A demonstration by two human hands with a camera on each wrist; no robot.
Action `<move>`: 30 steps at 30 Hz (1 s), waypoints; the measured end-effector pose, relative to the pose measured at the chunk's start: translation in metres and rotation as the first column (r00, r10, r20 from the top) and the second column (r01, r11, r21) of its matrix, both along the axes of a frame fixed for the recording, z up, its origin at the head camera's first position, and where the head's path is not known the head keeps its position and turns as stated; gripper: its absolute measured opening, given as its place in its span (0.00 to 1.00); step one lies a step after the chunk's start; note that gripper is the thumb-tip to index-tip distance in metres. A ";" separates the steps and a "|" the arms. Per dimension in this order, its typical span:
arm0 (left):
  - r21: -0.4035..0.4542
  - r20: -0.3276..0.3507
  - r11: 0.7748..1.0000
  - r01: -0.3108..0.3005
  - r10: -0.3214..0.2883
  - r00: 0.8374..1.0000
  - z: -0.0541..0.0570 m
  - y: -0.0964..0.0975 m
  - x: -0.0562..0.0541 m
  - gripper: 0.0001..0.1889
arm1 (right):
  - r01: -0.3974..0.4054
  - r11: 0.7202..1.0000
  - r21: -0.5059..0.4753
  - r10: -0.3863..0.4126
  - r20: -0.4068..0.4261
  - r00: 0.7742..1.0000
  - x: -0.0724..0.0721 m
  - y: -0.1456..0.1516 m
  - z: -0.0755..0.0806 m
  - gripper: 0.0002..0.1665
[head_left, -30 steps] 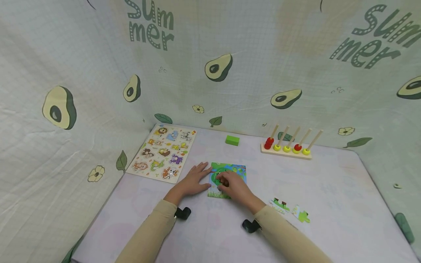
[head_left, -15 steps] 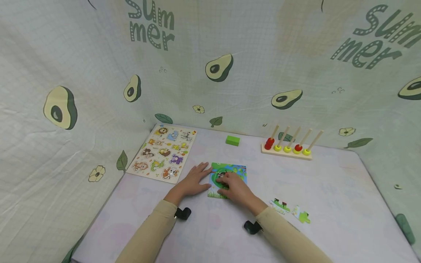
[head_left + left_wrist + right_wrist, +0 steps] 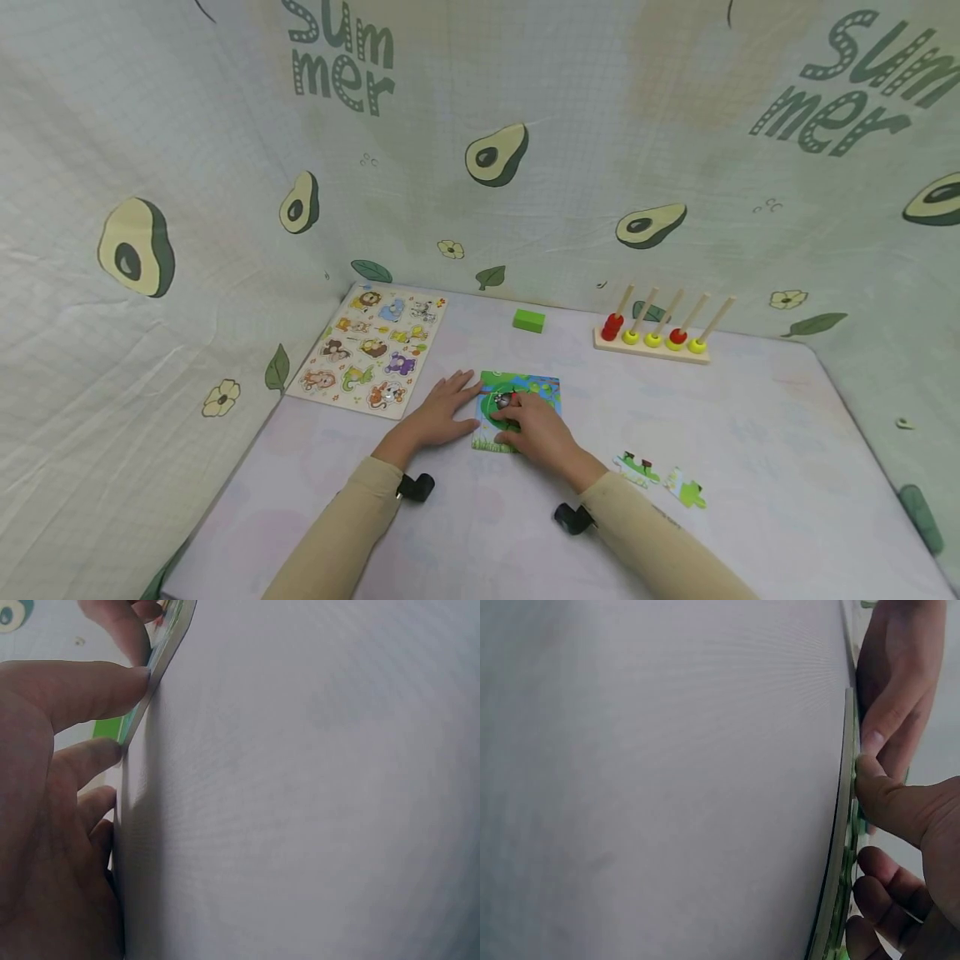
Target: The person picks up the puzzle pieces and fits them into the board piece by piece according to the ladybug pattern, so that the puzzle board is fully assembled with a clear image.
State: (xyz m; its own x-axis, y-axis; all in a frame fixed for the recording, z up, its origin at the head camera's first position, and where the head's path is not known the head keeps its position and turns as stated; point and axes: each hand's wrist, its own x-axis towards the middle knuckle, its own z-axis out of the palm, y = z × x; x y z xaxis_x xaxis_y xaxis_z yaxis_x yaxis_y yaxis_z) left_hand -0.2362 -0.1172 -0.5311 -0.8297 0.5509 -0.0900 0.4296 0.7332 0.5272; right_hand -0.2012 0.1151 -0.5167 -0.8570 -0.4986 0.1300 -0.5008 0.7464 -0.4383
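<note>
A small square jigsaw puzzle (image 3: pixel 491 429) with a green and blue picture and a red-black ladybird lies on the table in the head view. My left hand (image 3: pixel 437 414) rests at its left edge with fingers spread, the thumb against the border. From the right, my right hand (image 3: pixel 538 425) reaches over the puzzle, thumb and bent fingertips set down around a piece near the ladybird. That piece is mostly hidden beneath the fingers. In the right wrist view, the right thumb (image 3: pixel 889 799) touches the puzzle's face, close to the left hand's thumb.
Two loose puzzle pieces (image 3: pixel 684 487) lie on the table beside my right forearm. An animal peg puzzle board (image 3: pixel 352 329) lies at back left. A green block (image 3: pixel 528 320) and a wooden bead stacker (image 3: pixel 651 348) stand near the patterned cloth wall (image 3: pixel 570 225).
My right fingertips have lowered onto the puzzle and shifted slightly, so more of the ladybird shows. The left hand has stayed in place.
</note>
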 end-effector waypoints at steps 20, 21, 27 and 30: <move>0.001 0.003 1.000 -0.003 0.003 1.000 0.001 0.000 0.001 0.37 | 0.021 0.996 -0.088 -0.016 0.050 0.999 0.003 0.022 0.001 0.17; 0.001 0.003 1.000 -0.003 0.003 1.000 0.001 0.000 0.001 0.37 | 0.022 0.995 -0.094 -0.018 0.047 0.999 0.003 0.026 0.002 0.17; 0.006 0.006 1.000 -0.003 0.003 1.000 -0.002 -0.001 0.000 0.37 | 0.079 0.993 -0.090 -0.074 0.061 0.995 0.004 0.050 0.005 0.15; 0.005 0.003 1.000 -0.003 0.003 1.000 -0.002 0.000 0.000 0.37 | 0.106 0.991 -0.076 -0.101 0.066 0.993 0.006 0.062 0.007 0.16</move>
State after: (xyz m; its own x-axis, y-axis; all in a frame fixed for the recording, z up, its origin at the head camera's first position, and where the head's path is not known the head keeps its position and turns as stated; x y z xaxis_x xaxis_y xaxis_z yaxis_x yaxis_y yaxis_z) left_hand -0.2363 -0.1174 -0.5329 -0.8313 0.5486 -0.0894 0.4257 0.7318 0.5322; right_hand -0.1951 0.1771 -0.5100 -0.9112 -0.3968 0.1112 -0.3927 0.7544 -0.5260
